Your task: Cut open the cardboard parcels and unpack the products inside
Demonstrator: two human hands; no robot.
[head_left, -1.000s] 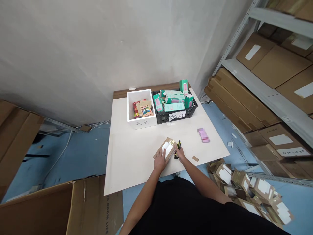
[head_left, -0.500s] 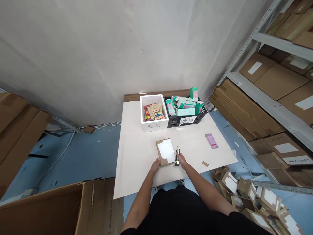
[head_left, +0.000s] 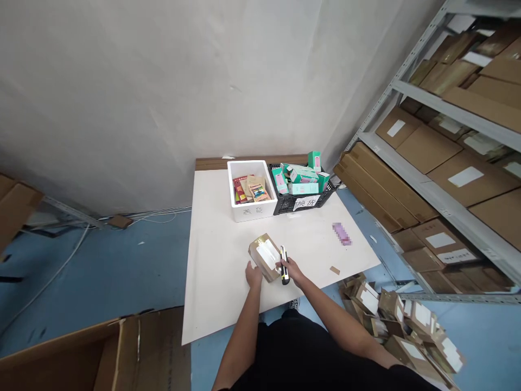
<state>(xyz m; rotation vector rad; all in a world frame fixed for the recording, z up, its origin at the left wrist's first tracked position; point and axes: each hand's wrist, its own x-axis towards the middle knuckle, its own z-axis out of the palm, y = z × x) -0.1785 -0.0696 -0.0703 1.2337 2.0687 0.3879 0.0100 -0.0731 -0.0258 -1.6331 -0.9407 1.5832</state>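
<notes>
A small brown cardboard box (head_left: 259,251) with a white label on top lies turned at an angle on the white table (head_left: 215,288). At its left side is my left hand (head_left: 253,275), fingers apart; whether they touch the box I cannot tell. My right hand (head_left: 291,268) is closed round a black and yellow utility knife (head_left: 284,270), held pointing away from me at the box's right edge. How far the blade is out is too small to see.
Behind the box stand a white foam bin (head_left: 254,212) with booklets and packets, and a black crate (head_left: 287,205) of green boxes. A pixelated pink item (head_left: 342,234) and a cardboard scrap (head_left: 335,270) lie right. Shelves (head_left: 431,184) and piled cartons (head_left: 402,320) flank the table.
The small box has turned counterclockwise and shows more of its sides. My left hand has shifted from its lower corner to beside it. The knife has moved slightly left with my right hand.
</notes>
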